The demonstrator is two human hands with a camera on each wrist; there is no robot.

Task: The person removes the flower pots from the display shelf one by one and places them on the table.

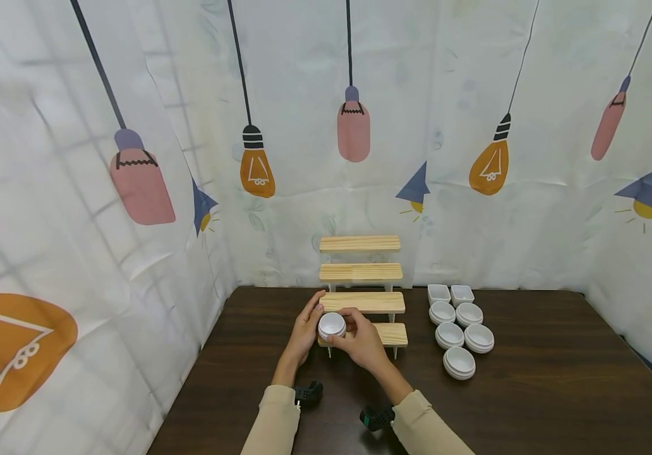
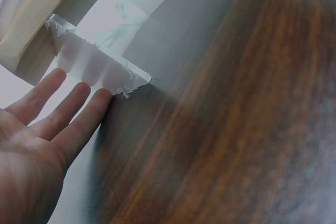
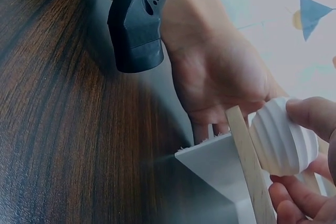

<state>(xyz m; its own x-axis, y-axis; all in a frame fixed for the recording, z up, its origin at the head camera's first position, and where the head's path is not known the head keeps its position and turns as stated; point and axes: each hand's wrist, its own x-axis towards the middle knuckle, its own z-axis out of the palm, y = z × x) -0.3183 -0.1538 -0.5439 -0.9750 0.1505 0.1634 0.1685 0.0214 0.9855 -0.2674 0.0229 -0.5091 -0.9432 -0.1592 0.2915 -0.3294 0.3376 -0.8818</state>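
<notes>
A small stack of round white bowls (image 1: 332,324) sits at the left end of the lowest step of a tiered wooden stand (image 1: 362,302). My right hand (image 1: 367,346) pinches the stack between thumb and fingers; the right wrist view shows its ridged side (image 3: 286,135) against the wooden board (image 3: 249,166). On the left of the stand is my left hand (image 1: 303,335). Seen from the left wrist, that hand (image 2: 50,135) has straight fingers with their tips at the stand's clear side support (image 2: 100,59).
Several round white bowls (image 1: 449,335), some stacked, stand right of the stand on the dark wooden table (image 1: 542,354). Behind them are two square white bowls (image 1: 438,294). A printed cloth (image 1: 303,221) hangs behind and along the sides of the table.
</notes>
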